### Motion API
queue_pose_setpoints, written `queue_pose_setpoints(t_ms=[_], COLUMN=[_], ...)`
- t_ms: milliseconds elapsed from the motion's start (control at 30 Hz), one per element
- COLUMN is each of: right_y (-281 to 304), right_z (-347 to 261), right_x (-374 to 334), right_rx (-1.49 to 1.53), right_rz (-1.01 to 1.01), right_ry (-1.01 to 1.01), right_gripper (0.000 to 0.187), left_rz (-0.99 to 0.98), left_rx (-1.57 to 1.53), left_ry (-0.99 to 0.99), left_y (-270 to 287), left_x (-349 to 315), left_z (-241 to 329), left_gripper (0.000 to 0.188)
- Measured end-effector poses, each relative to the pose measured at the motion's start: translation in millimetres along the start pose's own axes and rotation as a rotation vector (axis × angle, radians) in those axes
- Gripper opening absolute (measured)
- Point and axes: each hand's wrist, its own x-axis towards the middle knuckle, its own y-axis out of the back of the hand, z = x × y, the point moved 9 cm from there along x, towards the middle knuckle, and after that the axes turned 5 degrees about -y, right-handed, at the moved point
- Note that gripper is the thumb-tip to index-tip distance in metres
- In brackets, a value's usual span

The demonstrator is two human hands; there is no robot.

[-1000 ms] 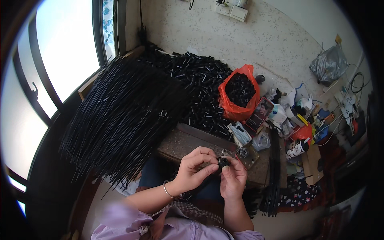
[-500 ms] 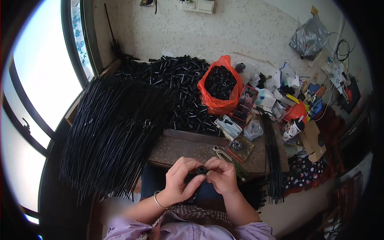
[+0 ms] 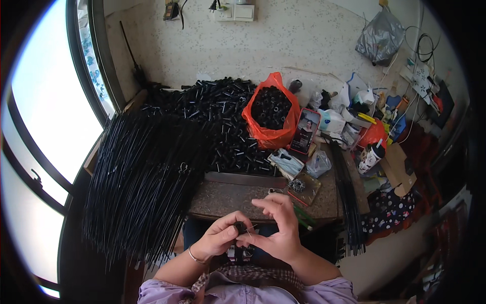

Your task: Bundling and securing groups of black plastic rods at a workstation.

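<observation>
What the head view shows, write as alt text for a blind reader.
A left hand grips a small black cylindrical part, the right hand beside it; beyond, a worktable bears thin black rods, heaped black tubes and a red plastic bag of black parts.

**Head-worn fisheye looks down**

The left one of two side-by-side cameras on the person's head looks down and forward over the worktable (image 3: pixel 225 199). The left hand (image 3: pixel 218 237) and right hand (image 3: pixel 282 234) show near it, below centre; the wall (image 3: pixel 202 50) stands farther off, along the top. The window (image 3: pixel 43 76) at left bends toward the dark rim.
</observation>
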Motion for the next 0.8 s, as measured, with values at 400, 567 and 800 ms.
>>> queue_pose_setpoints(t_ms=[400,567,800], right_y=[-0.1,40.3,38.2], right_z=[-26.4,83.7,210.7], right_x=[-9.8,-35.9,-96.9], right_rx=[-0.298,-0.551,-0.815], right_rz=[-0.105,-0.072,-0.275], right_ry=[0.290,-0.064,-0.569], right_gripper=[0.014,0.034,0.046], left_rz=[0.159,0.197,-0.023], left_rx=[0.702,0.505,0.434], left_ry=[-0.541,-0.404,-0.217], left_y=[-6.0,23.1,12.0], left_x=[7.0,1.9,22.5], left_z=[44.8,67.1,23.7], left_gripper=[0.030,0.048,0.029])
